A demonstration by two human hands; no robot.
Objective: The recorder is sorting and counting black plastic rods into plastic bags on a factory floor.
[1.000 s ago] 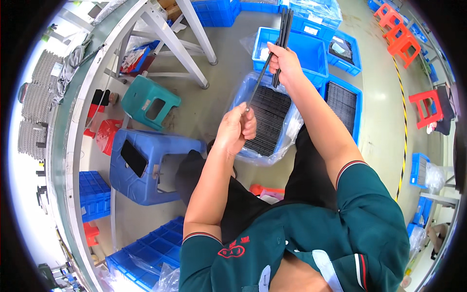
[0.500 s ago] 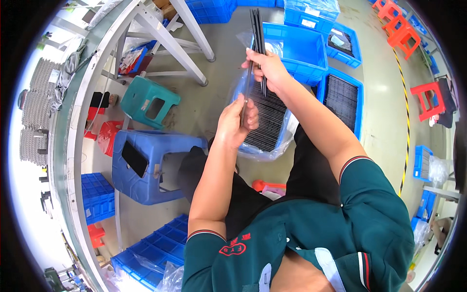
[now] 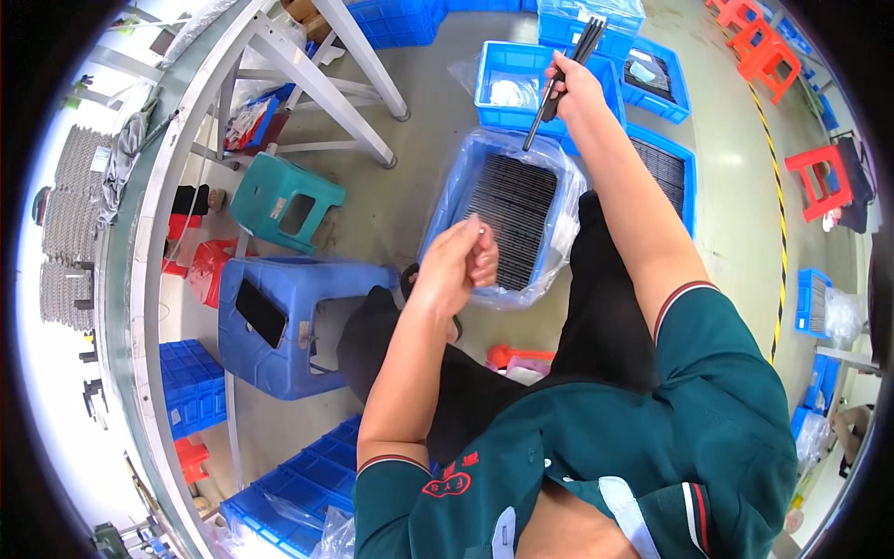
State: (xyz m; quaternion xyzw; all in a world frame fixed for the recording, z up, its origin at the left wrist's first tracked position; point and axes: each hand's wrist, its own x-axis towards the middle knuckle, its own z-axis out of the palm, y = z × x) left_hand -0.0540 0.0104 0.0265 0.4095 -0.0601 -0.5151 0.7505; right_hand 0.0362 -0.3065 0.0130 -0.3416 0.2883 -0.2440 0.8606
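Observation:
My right hand, fingers wrapped, grips a small bundle of slim black strips. The bundle tilts, with its upper ends to the right and one strip reaching lower left. Below it stands a blue bin lined with clear plastic, holding closely packed rows of dark strips. My left hand is closed above the bin's left side. A tiny end shows near its thumb, but I cannot make out what the fingers hold.
An open blue crate stands beyond the bin, with strip-filled crates to the right. A blue stool bearing a black phone and a green stool stand left, beside a metal-framed bench.
My right hand has moved right and away from the left one, tilting the bundle. The long strip that stood up from my left hand no longer shows there. My left hand moved slightly lower.

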